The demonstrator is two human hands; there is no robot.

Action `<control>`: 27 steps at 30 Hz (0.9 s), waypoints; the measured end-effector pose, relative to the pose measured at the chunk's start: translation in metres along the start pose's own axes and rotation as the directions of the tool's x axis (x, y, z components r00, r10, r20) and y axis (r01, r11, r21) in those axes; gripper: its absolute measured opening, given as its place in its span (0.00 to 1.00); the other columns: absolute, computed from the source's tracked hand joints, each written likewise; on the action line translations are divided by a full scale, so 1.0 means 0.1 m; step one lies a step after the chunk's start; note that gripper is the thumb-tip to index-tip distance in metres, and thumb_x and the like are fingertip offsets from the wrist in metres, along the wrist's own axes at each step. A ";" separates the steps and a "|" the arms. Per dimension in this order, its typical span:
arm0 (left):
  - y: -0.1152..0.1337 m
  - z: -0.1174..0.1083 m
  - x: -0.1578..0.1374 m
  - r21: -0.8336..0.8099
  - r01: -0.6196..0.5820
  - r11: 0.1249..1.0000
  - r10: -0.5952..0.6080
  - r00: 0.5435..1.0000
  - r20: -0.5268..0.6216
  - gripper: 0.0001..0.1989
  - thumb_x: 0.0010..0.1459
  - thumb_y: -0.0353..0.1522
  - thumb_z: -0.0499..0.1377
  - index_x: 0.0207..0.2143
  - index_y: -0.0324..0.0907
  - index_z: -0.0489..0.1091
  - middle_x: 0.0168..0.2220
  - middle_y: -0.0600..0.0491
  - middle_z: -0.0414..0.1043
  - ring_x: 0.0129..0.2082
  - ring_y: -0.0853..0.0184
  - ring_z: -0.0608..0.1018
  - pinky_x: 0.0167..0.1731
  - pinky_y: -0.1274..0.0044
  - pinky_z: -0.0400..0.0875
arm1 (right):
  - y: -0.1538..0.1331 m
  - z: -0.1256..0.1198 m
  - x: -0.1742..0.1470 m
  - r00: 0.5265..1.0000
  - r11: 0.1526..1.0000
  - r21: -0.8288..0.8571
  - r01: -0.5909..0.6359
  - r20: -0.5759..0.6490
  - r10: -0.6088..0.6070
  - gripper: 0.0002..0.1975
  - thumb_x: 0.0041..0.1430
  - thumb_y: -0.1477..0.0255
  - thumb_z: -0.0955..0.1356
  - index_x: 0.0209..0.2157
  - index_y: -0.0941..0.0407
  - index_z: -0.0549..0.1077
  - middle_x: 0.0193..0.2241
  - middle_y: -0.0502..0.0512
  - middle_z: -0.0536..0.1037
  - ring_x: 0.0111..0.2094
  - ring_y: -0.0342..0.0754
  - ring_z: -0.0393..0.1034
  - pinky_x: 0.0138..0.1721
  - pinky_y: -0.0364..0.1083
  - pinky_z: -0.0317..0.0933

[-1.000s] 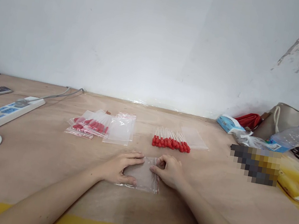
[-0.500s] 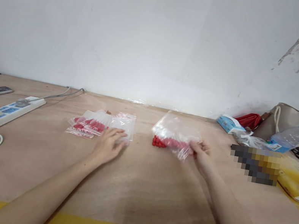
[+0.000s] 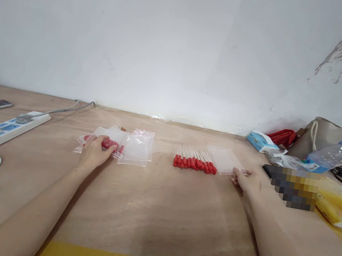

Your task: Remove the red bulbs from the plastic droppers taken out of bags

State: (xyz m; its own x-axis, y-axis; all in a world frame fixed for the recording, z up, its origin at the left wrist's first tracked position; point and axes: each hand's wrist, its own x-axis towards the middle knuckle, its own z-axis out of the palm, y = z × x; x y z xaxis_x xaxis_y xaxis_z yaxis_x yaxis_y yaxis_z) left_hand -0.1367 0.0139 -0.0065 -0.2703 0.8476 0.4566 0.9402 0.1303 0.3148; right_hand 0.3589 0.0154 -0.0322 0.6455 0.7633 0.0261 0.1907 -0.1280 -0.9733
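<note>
I have the left hand (image 3: 95, 152) down on the left side of the tabletop (image 3: 151, 204), its fingers curved over the heap of bags with red-headed sticks (image 3: 119, 137). The thumb stands a little apart from the forefinger, with red showing in the gap between them; I cannot tell whether the fingers grip a bag or only rest on the heap. Just to the right of that heap, flat clear bags (image 3: 135, 150) overlap one another.

My right hand (image 3: 239, 175) is at the near right corner of another set of clear bags (image 3: 225, 159). Its fingers are curled in, the gap narrow, and the tips meet that corner; whether they pinch it I can't make out from here.

Between the two hands, nearer the right one, the loose red-headed sticks (image 3: 196, 164) lie side by side in a row, red ends toward me and pale shafts pointing to the wall (image 3: 172, 44). They lie just beside the right-hand bags.

Over at far left I see a power strip (image 3: 14, 126); at far right, a blue pack (image 3: 261, 142) and a clear bottle (image 3: 329, 157).
</note>
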 end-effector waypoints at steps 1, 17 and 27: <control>0.01 0.00 0.00 -0.012 0.011 1.000 -0.011 1.000 -0.002 0.21 0.48 0.42 0.56 0.42 0.40 0.66 0.37 0.47 0.68 0.43 0.57 0.69 0.43 0.70 0.64 | -0.03 -0.01 -0.02 0.999 0.997 -0.076 0.013 -0.033 -0.015 0.17 0.38 0.66 0.70 0.31 0.58 0.68 0.27 0.59 0.73 0.31 0.53 0.69 0.26 0.47 0.63; 0.50 -0.18 -0.26 -0.399 -0.126 0.908 -0.012 0.945 -0.326 0.09 0.52 0.36 0.55 0.30 0.40 0.70 0.26 0.53 0.64 0.33 0.65 0.67 0.35 0.74 0.65 | -0.27 0.43 -0.90 0.512 0.449 -0.256 0.856 0.302 -0.804 0.10 0.55 0.67 0.61 0.28 0.56 0.70 0.25 0.53 0.69 0.27 0.43 0.63 0.30 0.41 0.57; 1.08 -0.12 -0.91 -0.549 -0.198 0.812 0.339 0.925 0.169 0.13 0.51 0.41 0.55 0.25 0.41 0.70 0.26 0.54 0.65 0.24 0.71 0.68 0.25 0.79 0.63 | -0.16 0.70 -1.27 0.343 0.172 -0.341 0.924 0.540 -0.769 0.11 0.55 0.72 0.61 0.23 0.56 0.71 0.22 0.52 0.70 0.28 0.44 0.61 0.31 0.42 0.52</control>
State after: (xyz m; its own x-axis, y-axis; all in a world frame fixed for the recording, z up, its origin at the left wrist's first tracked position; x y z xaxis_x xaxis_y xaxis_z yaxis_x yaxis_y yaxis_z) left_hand -0.0135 -0.0556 -0.0038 0.1040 0.9154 0.3889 0.7028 -0.3443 0.6225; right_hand 0.2220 -0.0349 -0.0356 -0.3249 0.7019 0.6338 0.8818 0.4671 -0.0653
